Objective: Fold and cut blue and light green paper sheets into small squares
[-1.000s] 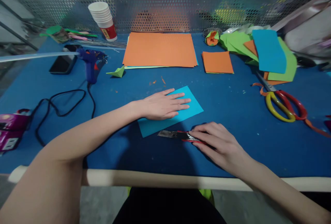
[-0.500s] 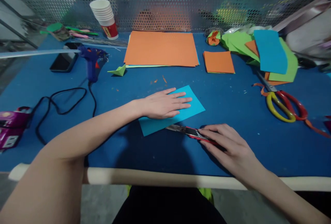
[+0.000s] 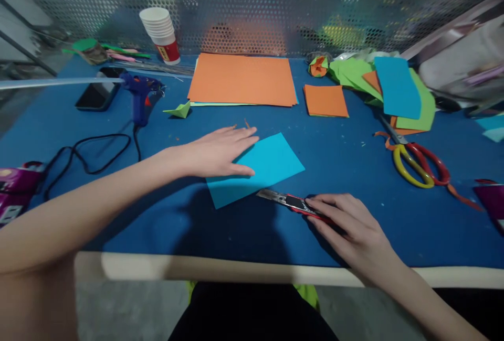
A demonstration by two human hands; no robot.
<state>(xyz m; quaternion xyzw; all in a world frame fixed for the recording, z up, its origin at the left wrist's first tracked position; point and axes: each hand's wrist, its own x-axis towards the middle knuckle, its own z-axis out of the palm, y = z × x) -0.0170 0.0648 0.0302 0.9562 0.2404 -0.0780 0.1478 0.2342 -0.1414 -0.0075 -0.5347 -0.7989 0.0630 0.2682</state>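
Note:
A rectangular sheet of bright blue paper (image 3: 271, 162) lies at a slant on the blue table, its left part under my left hand (image 3: 220, 152). That hand rests with fingers stretched out, the thumb over the paper and the other fingertips near its upper edge. My right hand (image 3: 350, 225) grips a red and black utility knife (image 3: 293, 202) low over the table. The knife's metal tip points left and sits close to the paper's lower edge; whether it touches I cannot tell.
Behind the paper lie an orange paper stack (image 3: 242, 80) and smaller orange squares (image 3: 326, 100). Scissors (image 3: 413, 160) and green and blue scraps (image 3: 397, 89) are on the right. A glue gun (image 3: 137, 94) with a looping cord, a phone (image 3: 100, 89) and paper cups (image 3: 161, 34) stand left.
My left hand has slid left and up across the blue paper, uncovering more of it. The right hand keeps the knife in nearly the same place. The view has shifted slightly.

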